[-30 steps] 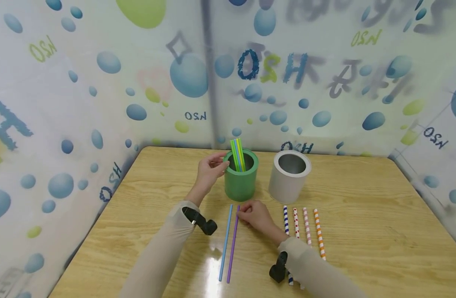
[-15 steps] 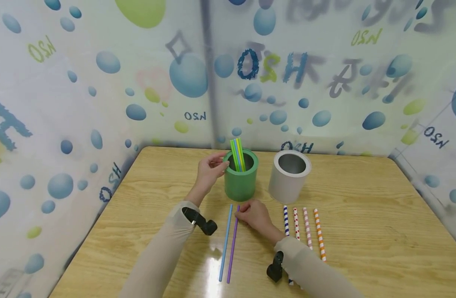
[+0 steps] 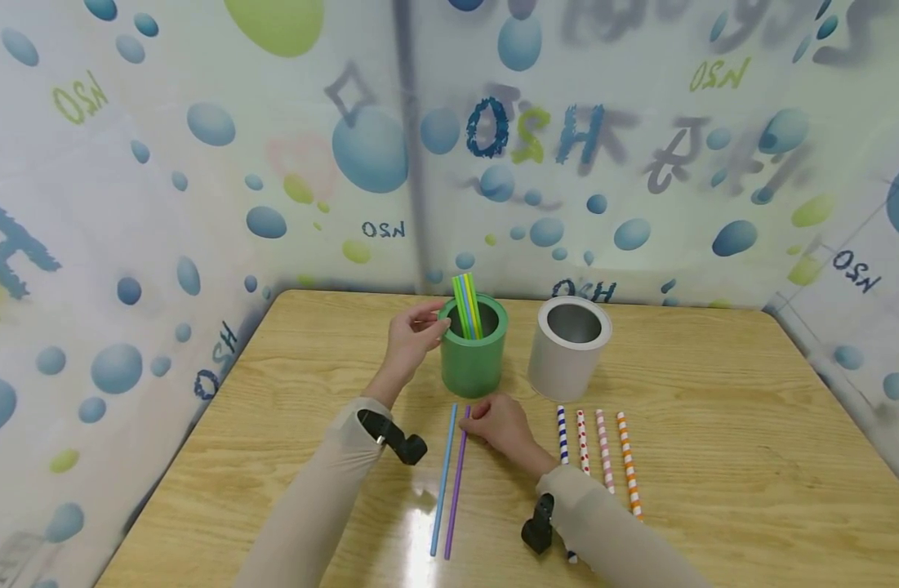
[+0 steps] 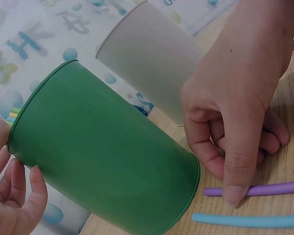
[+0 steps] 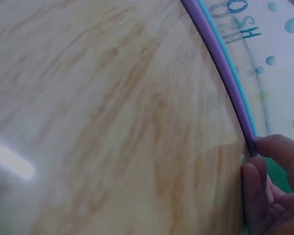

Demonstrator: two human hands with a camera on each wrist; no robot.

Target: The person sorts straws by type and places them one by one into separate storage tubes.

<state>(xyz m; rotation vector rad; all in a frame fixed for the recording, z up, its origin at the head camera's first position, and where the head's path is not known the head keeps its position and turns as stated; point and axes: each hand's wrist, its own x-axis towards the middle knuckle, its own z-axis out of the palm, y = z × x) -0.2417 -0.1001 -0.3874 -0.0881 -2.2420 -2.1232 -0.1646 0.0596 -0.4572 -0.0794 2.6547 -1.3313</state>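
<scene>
My left hand (image 3: 411, 335) holds the rim of a green cylindrical cup (image 3: 473, 365) from its left side, thumb and fingers at the edge. Inside that cup stand several green, yellow and blue straws (image 3: 467, 306). On the table before it, a blue straw (image 3: 443, 482) and a purple straw (image 3: 457, 486) lie side by side. With thumb and finger, my right hand (image 3: 504, 426) pinches the purple straw near its far end; in the left wrist view the thumb covers part of the purple straw (image 4: 274, 188). The right wrist view shows the fingertips at the straw's end.
A white cylindrical cup (image 3: 567, 359) stands right of the green one. Several patterned paper straws (image 3: 629, 465), striped and dotted, lie on the wooden table (image 3: 743, 433) at the right, partly under my right forearm. A printed curtain (image 3: 640, 163) rises behind the table.
The right hand's fingertips have shifted slightly left, onto the purple straw, and the right wrist has moved a little left too. My left hand stays at the green cup's rim.
</scene>
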